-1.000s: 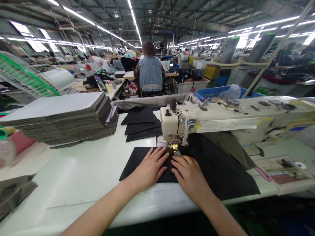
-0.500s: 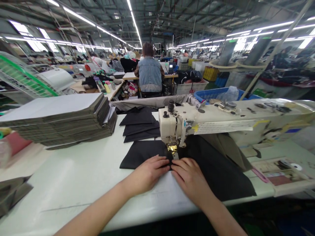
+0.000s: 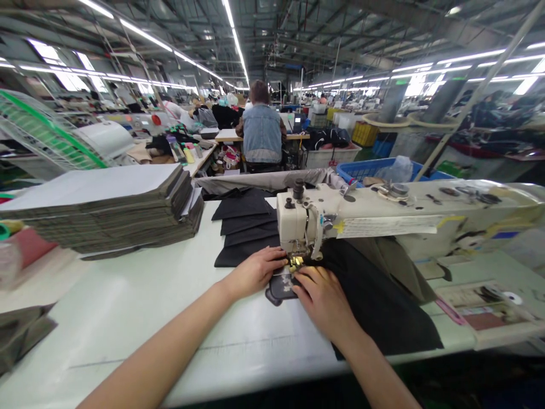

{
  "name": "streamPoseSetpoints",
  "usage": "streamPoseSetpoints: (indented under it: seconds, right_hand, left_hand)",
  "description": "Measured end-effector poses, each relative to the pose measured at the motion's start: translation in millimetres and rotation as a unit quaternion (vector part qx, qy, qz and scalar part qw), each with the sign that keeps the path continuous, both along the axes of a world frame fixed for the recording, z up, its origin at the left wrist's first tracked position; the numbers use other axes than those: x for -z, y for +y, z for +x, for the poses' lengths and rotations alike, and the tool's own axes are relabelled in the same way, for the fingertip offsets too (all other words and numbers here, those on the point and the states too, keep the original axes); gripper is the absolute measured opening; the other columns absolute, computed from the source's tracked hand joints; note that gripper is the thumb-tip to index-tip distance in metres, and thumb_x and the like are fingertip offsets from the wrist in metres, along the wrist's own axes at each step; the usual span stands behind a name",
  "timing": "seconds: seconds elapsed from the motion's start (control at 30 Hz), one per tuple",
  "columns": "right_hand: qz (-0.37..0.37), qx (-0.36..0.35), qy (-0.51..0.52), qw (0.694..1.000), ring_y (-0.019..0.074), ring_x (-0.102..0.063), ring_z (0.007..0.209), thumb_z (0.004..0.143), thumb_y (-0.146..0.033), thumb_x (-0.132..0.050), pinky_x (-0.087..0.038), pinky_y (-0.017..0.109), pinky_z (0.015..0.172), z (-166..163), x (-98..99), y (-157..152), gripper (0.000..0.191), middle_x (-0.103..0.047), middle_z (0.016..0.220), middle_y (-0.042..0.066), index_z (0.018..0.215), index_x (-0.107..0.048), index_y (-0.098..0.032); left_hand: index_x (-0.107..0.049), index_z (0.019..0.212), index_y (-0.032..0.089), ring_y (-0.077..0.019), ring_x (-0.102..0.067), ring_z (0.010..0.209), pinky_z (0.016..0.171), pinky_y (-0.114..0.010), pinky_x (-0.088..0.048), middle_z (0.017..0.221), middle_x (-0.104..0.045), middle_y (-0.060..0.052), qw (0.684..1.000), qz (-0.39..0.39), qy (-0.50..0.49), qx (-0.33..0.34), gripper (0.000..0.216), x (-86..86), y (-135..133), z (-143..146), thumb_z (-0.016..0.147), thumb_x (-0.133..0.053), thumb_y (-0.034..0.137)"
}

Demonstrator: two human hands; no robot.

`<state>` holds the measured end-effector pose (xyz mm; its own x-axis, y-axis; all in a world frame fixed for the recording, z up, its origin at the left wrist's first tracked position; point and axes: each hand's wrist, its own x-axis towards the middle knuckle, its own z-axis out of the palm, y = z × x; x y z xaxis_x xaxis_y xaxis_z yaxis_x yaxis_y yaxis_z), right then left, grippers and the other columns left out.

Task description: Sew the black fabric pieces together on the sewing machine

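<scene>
A cream sewing machine (image 3: 383,218) stands on the white table (image 3: 128,318). My left hand (image 3: 254,272) lies on a piece of black fabric (image 3: 238,255) just left of the needle, fingers curled against the cloth. My right hand (image 3: 323,301) rests flat beside the presser foot, fingers stretched, on a larger black fabric piece (image 3: 383,307) that spreads to the right. A dark plate (image 3: 279,291) of the machine bed shows between the two hands.
A tall stack of grey and white sheets (image 3: 106,207) sits at the left. More black fabric pieces (image 3: 247,218) lie behind the needle. A person in a denim vest (image 3: 261,133) sits with their back turned at a far table. A blue bin (image 3: 374,165) stands behind the machine.
The left black piece has travelled away from me under the needle, and both hands followed it forward. The machine's dark plate is now uncovered near the hands.
</scene>
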<state>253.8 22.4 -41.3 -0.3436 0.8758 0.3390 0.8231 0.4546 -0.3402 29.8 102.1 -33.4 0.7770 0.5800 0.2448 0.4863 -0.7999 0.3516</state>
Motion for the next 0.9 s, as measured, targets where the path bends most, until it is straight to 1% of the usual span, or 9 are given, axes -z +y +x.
streamPoseSetpoints:
  seconds: [0.17,0.3,0.4,0.5,0.6,0.7,0.77,0.8,0.9]
  right_hand:
    - [0.033,0.004,0.026,0.999,0.0287,-0.061,0.105,0.094,-0.02,-0.062,-0.051,0.048,0.092,3.5,2.4,-9.4,0.02,-0.069,0.115,0.011,0.113,-0.067,-0.016]
    - [0.049,0.018,0.063,0.997,0.0284,-0.062,0.107,0.095,-0.018,-0.057,-0.054,0.045,0.094,0.1,15.1,-19.3,0.021,-0.067,0.115,0.015,0.114,-0.066,-0.011]
    - [0.054,0.025,0.071,0.996,0.0303,-0.061,0.111,0.094,-0.017,-0.057,-0.054,0.047,0.096,-4.7,24.7,-24.4,0.024,-0.066,0.12,0.016,0.116,-0.066,-0.013]
    - [0.058,0.022,0.082,0.995,0.0301,-0.06,0.113,0.094,-0.017,-0.057,-0.054,0.049,0.098,-7.9,28.8,-25.1,0.025,-0.066,0.123,0.015,0.117,-0.066,-0.015]
    - [0.056,0.01,0.089,0.994,0.0295,-0.06,0.112,0.095,-0.019,-0.056,-0.054,0.049,0.098,-8.0,29.3,-23.3,0.024,-0.066,0.122,0.015,0.116,-0.066,-0.014]
    - [0.059,0.001,0.091,0.994,0.0301,-0.06,0.113,0.096,-0.02,-0.055,-0.055,0.051,0.097,-6.4,29.4,-22.2,0.025,-0.066,0.121,0.015,0.118,-0.065,-0.013]
    - [0.06,-0.002,0.094,0.994,0.0299,-0.06,0.113,0.096,-0.02,-0.054,-0.055,0.051,0.097,-5.4,29.4,-22.2,0.025,-0.066,0.12,0.015,0.118,-0.065,-0.014]
    - [0.059,-0.004,0.096,0.994,0.0297,-0.06,0.113,0.097,-0.021,-0.053,-0.055,0.051,0.097,-4.9,29.3,-22.4,0.024,-0.067,0.12,0.015,0.117,-0.065,-0.014]
    - [0.056,-0.004,0.098,0.994,0.0293,-0.061,0.112,0.097,-0.022,-0.053,-0.055,0.051,0.097,-4.2,29.1,-22.8,0.024,-0.067,0.12,0.014,0.117,-0.065,-0.016]
  left_hand:
    - [-0.064,0.13,0.016,-0.0277,-0.049,0.137,0.116,-0.051,-0.037,0.141,-0.058,-0.015,1.0,0.002,-0.001,-0.008,0.046,1.3,1.5,-1.3,0.091,-0.044,0.004]
    - [-0.064,0.13,0.021,-0.0283,-0.047,0.138,0.116,-0.053,-0.035,0.142,-0.058,-0.012,0.999,0.003,0.024,-0.022,0.044,-0.3,-0.9,-0.6,0.092,-0.045,0.007]
    - [-0.056,0.138,0.018,-0.0287,-0.043,0.141,0.118,-0.054,-0.033,0.149,-0.05,-0.014,0.995,0.012,0.052,-0.085,0.043,-2.5,-2.6,1.6,0.096,-0.047,0.016]
    - [-0.048,0.142,0.013,-0.0279,-0.044,0.14,0.116,-0.049,-0.037,0.15,-0.048,-0.018,0.989,0.015,0.071,-0.132,0.047,-5.4,-5.2,1.5,0.097,-0.05,0.021]
    - [-0.054,0.135,0.012,-0.0278,-0.053,0.13,0.111,-0.045,-0.044,0.14,-0.056,-0.018,0.985,0.017,0.087,-0.148,0.049,-10.8,-10.4,-2.8,0.087,-0.054,0.009]
    - [-0.067,0.111,0.017,-0.0283,-0.063,0.111,0.096,-0.042,-0.053,0.114,-0.068,-0.013,0.979,0.018,0.084,-0.183,0.035,-19.8,-15.6,-9.4,0.078,-0.06,0.007]
    - [-0.068,0.097,0.019,-0.0262,-0.067,0.096,0.087,-0.037,-0.056,0.097,-0.07,-0.009,0.973,0.019,0.055,-0.223,0.017,-27.8,-17.1,-14.8,0.082,-0.061,0.014]
    - [-0.067,0.098,0.019,-0.0254,-0.068,0.093,0.085,-0.037,-0.056,0.095,-0.07,-0.009,0.967,0.023,0.033,-0.251,0.015,-32.0,-17.0,-18.0,0.088,-0.057,0.018]
    - [-0.054,0.128,0.017,-0.0257,-0.066,0.108,0.094,-0.041,-0.053,0.118,-0.067,-0.014,0.922,0.054,-0.079,-0.376,0.035,-41.3,-15.3,-28.8,0.102,-0.032,0.022]
